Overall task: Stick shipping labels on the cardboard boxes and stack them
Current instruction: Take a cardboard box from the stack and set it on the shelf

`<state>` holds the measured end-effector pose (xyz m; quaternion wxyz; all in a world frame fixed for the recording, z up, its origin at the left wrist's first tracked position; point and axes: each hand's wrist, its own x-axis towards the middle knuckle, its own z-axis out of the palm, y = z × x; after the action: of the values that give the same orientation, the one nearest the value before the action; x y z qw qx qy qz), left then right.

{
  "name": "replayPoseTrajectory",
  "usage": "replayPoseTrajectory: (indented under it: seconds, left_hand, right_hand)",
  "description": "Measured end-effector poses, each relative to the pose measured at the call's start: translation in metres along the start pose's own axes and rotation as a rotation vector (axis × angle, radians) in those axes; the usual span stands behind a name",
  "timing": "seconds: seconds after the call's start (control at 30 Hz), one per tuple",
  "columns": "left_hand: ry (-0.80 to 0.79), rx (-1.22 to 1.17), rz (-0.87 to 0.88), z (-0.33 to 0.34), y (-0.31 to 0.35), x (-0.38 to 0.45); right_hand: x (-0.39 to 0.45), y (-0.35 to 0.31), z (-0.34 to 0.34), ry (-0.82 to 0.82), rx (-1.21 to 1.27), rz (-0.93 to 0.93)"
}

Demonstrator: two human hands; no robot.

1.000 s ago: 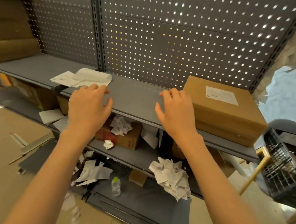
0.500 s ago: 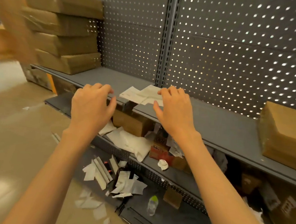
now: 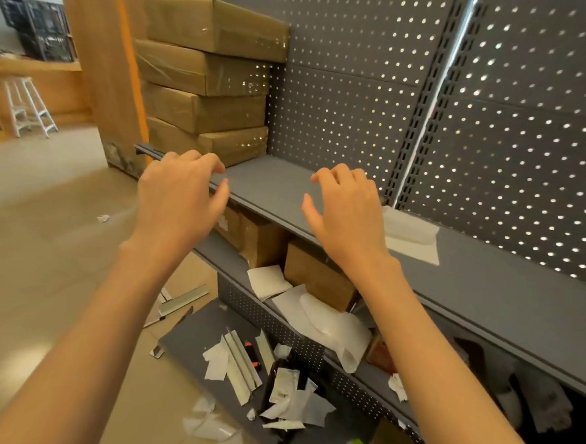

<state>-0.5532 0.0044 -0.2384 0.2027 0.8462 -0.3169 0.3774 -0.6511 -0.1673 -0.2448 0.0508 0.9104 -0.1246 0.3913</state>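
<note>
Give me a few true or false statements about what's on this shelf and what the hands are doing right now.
1. Four brown cardboard boxes are stacked at the left end of the grey metal shelf. True.
2. The left hand grips a box. False: it holds nothing.
3. The right hand holds nothing. True.
4. White paper sheets lie on the shelf to the right of the right hand. True.
5. The floor below is bare. False: white paper scraps litter it.
</note>
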Motion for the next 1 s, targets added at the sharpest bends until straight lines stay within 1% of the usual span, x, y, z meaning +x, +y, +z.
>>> replayPoseTrajectory:
  seconds: [0.3, 0.53, 0.77, 0.87, 1.0]
  left_hand:
    - [0.048, 0.057, -0.03, 0.035, -0.073, 0.051]
    - [0.097, 0.089, -0.006, 0.067, -0.142, 0.128]
    - [0.126, 0.076, -0.01, 0.098, -0.199, 0.189]
    - [0.135, 0.046, -0.004, 0.113, -0.222, 0.213]
    - [0.178, 0.006, 0.014, 0.135, -0.252, 0.246]
  right_hand:
    - [0.077, -0.035, 0.07, 0.097, 0.019, -0.05]
    - [0.164, -0.066, 0.126, 0.155, 0.072, -0.054]
    - [0.238, -0.09, 0.167, 0.198, 0.087, -0.069]
    - [0.262, -0.1, 0.184, 0.272, 0.053, -0.061]
    - [0.296, -0.112, 0.203, 0.411, 0.013, -0.01]
